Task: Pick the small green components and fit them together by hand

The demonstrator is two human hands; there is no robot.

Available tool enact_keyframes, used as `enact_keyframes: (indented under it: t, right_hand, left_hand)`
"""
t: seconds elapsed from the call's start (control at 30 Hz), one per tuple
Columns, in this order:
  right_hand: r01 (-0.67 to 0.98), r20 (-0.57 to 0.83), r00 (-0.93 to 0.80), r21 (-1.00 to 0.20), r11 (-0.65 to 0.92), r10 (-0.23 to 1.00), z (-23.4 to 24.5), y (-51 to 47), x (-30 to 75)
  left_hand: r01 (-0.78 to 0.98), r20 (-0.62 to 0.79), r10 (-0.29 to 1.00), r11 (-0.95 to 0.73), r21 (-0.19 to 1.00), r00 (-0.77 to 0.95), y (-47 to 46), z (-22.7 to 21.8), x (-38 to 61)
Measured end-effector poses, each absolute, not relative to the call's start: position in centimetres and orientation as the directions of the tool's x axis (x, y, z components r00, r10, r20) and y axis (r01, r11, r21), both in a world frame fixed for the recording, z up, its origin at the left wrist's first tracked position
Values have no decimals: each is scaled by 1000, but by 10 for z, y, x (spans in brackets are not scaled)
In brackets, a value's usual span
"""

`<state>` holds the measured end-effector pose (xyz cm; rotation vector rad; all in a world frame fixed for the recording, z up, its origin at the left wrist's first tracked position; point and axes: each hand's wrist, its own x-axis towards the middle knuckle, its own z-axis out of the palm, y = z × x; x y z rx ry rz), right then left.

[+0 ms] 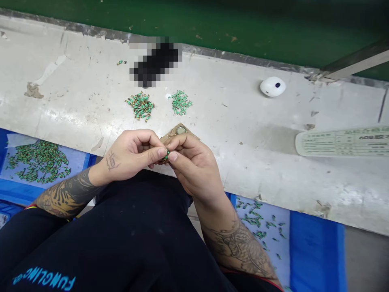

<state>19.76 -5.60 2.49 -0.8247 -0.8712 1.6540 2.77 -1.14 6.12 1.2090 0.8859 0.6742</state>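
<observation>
My left hand (130, 156) and my right hand (196, 168) meet at the near edge of the bench. Thumbs and fingertips of both are pinched on a small green and gold bead-like piece (167, 154); the fingers cover most of it. Just behind the fingertips lies a tan board (192, 137) with a round, pale-centred piece (181, 129) on it. Beyond that, two little heaps rest on the bench: a green and gold one (141, 106) at left and a finer, paler green one (181, 103) at right.
Blue trays with more green pieces flank my lap, one at left (15, 185) and one at right (316, 243). A rounded white object (272, 86) and a pale green printed container (343, 142) occupy the right side of the bench (243, 109). A blurred-out dark object (156, 63) sits at the back.
</observation>
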Motion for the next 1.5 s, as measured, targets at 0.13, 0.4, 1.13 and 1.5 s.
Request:
enact_keyframes:
  t: [0.13,0.4,1.13,1.5]
  right_hand:
    - [-432,-80,-207,-887,-164,975,24,-55,198]
    - [83,90,-6,-992,91,996,37,-58,197]
    - [560,344,-49,-768,311,938,35,-51,194]
    - [616,333,-41,-734,286,942,32,-47,194]
  left_hand:
    - [26,-219,841,238,971,495,-11,62,28]
    - [110,-56,911,12,994,410,-17,54,29]
    - [-19,-186,915,206,978,359,-18,39,28]
    - [-7,-219,898,240,971,382,-13,37,31]
